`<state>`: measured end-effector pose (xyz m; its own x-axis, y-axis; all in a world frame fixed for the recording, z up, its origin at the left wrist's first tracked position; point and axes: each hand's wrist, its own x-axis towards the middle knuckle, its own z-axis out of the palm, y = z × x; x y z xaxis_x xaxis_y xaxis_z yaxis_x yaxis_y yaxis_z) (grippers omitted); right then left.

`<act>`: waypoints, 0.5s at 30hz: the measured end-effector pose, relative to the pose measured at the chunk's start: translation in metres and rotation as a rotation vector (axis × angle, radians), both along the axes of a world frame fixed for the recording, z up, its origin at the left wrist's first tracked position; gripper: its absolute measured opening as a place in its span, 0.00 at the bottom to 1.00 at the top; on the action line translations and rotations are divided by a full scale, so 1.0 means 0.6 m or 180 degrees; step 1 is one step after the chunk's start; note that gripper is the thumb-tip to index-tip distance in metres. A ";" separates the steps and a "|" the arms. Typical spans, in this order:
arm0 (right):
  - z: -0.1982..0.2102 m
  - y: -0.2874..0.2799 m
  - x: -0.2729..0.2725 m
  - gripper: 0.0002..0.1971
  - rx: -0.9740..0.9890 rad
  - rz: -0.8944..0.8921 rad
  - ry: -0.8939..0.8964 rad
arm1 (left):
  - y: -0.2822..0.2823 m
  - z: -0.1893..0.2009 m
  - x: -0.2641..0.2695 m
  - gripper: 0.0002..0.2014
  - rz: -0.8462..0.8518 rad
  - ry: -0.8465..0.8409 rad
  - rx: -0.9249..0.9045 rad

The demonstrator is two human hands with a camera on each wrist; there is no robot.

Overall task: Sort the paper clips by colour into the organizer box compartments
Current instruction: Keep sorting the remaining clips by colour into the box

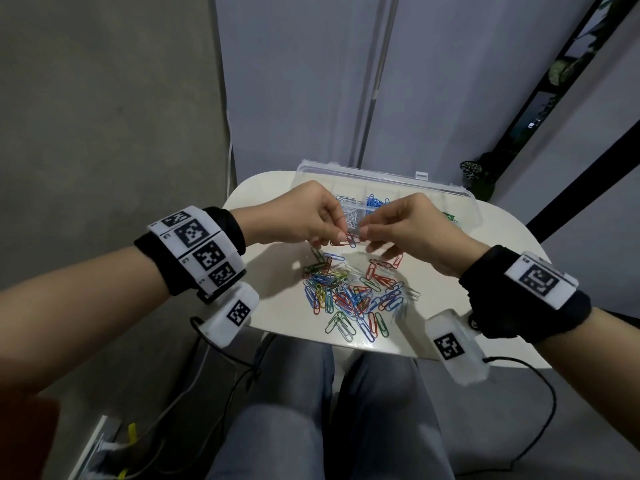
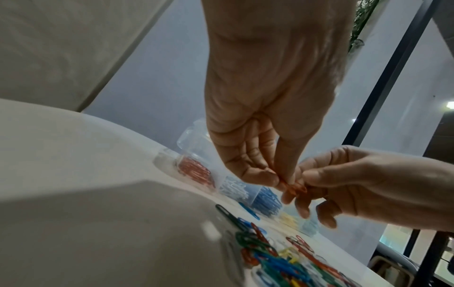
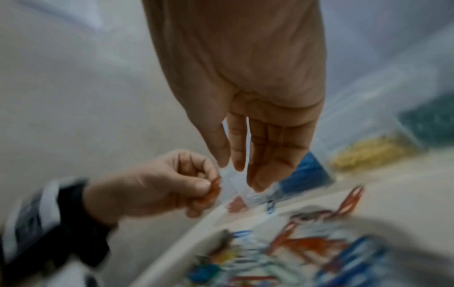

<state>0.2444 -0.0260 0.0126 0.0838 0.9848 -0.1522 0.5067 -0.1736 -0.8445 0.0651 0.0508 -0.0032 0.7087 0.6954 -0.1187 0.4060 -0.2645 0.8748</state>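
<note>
My left hand [image 1: 341,237] and right hand [image 1: 363,233] meet above the white table [image 1: 502,254], just in front of the clear organizer box [image 1: 464,197]. Between them are red paper clips [image 1: 346,240], apparently hooked together. The left thumb and fingers [image 2: 285,182] pinch one end of the red paper clips [image 2: 298,189], and the right thumb and forefinger [image 2: 307,182] hold the other. The blurred right wrist view shows the left hand [image 3: 209,188] gripping the red paper clips [image 3: 215,191]. A mixed pile of clips [image 1: 349,292] lies below. The box holds red [image 2: 195,170], white [image 1: 349,216], blue [image 1: 375,201], yellow [image 3: 368,153] and green [image 1: 450,216] clips.
The small round-cornered table ends close behind the box and near my knees [image 1: 329,410]. A grey wall stands beyond it. A black metal frame [image 1: 571,188] and a plant [image 1: 481,174] stand at the right. Cables [image 1: 540,410] hang from both wrist units.
</note>
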 end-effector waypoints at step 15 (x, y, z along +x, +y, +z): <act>0.048 0.080 -0.038 0.05 0.0667 -0.0407 0.0186 | 0.024 0.027 -0.056 0.11 0.0756 0.0539 0.0774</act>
<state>0.2216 0.0222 0.0412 0.2068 0.9773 0.0460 0.4412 -0.0511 -0.8959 0.0313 0.0651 0.0127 0.5089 0.8602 -0.0315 0.6144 -0.3374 0.7133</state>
